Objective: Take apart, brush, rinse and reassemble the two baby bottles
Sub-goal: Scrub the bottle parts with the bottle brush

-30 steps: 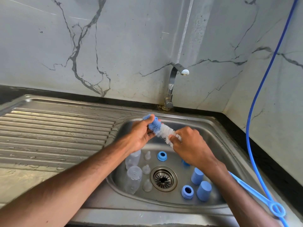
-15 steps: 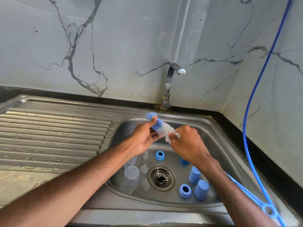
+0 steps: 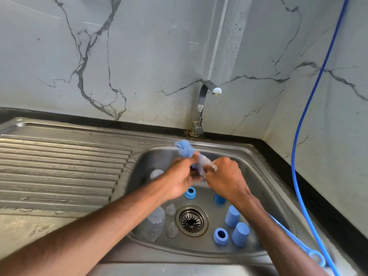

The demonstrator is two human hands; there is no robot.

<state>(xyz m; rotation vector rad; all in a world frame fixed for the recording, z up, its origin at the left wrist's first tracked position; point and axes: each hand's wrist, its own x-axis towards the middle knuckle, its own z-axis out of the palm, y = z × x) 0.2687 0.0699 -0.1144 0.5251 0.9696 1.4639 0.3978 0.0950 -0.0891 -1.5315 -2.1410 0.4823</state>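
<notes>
The right hand (image 3: 223, 176) grips the blue-and-white bristled bottle brush (image 3: 185, 149) below its head, and the left hand (image 3: 179, 182) pinches its bristles over the far side of the stainless-steel sink basin (image 3: 258, 156). Short twisting strokes kept above the basin would work best. The clear plastic bottles (image 3: 154, 226) lie near left.

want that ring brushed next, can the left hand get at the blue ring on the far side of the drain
Probably yes: the blue ring lies uncovered close beside the left hand, but that hand grips the brush and must let go first.
</notes>
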